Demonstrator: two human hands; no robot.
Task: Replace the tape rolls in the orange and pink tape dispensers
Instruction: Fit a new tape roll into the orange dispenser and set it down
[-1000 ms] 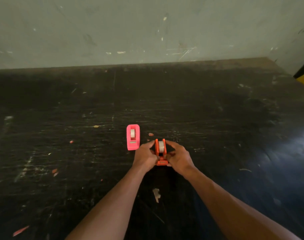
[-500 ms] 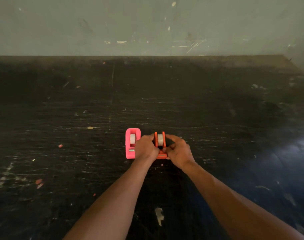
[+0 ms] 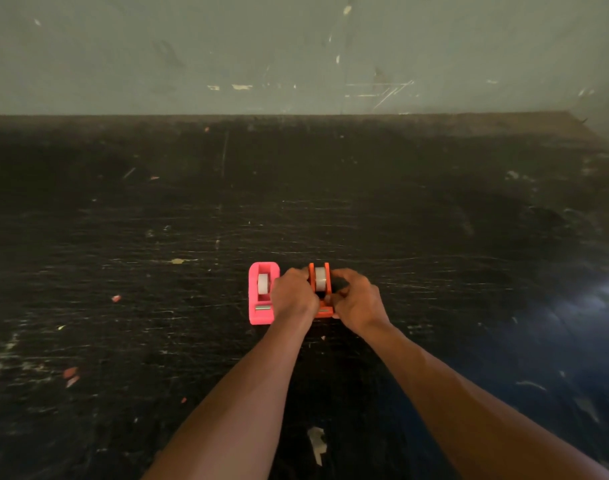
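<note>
The orange tape dispenser (image 3: 325, 276) stands upright on the dark table (image 3: 434, 237) with a whitish tape roll (image 3: 320, 278) seated in it. My left hand (image 3: 291, 295) grips its left side and my right hand (image 3: 356, 299) grips its right side and front. The pink tape dispenser (image 3: 260, 296) sits flat just to the left, touching my left hand, with its own white roll (image 3: 263, 283) inside. The lower part of the orange dispenser is hidden by my fingers.
The table is black, scratched and flecked with paint chips. A grey-green wall (image 3: 296, 53) rises behind its far edge. A pale scrap of tape (image 3: 317, 443) lies between my forearms.
The orange dispenser and both hands have shifted left and away from me, ending right beside the pink dispenser. My grip on the orange dispenser has stayed.
</note>
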